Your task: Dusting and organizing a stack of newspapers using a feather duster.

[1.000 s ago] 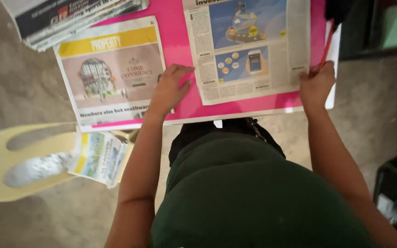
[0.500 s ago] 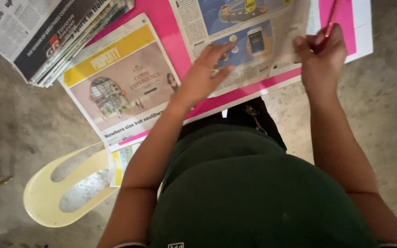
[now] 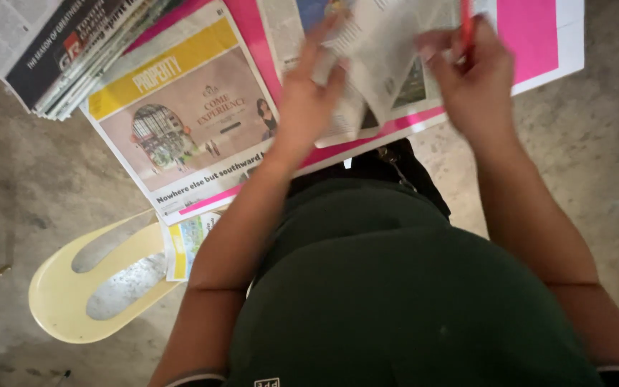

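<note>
Now, pink board: a flat pink sheet with a white edge lies across the top of the view and bears all the papers; every place below is given from it.
Yellow chair: stands on the concrete floor below the board's left corner, just beside the person's left arm.
Newspaper stack: piled at the board's far left end, hanging over its edge.
Colour supplement: lies flat on the board's left half, beside the stack, with a yellow band across its top.
Newspaper sheet: at the board's middle, between the two hands; part of it is raised off the board and bent, and blurred.
Leaflet: a small printed piece on the chair seat, below the board's near edge.
Left hand: over the board's middle, fingers stretched out and unclenched, lying against the raised sheet's left side.
Right hand: over the board right of the middle, clenched about a red pen; whether it also pinches the sheet I cannot tell.
Step in hand: by the look of it, a page of the sheet is being lifted or folded over.
Next move calls for: probably the left hand steadying the paper, and the pen kept clear of the page.
</note>
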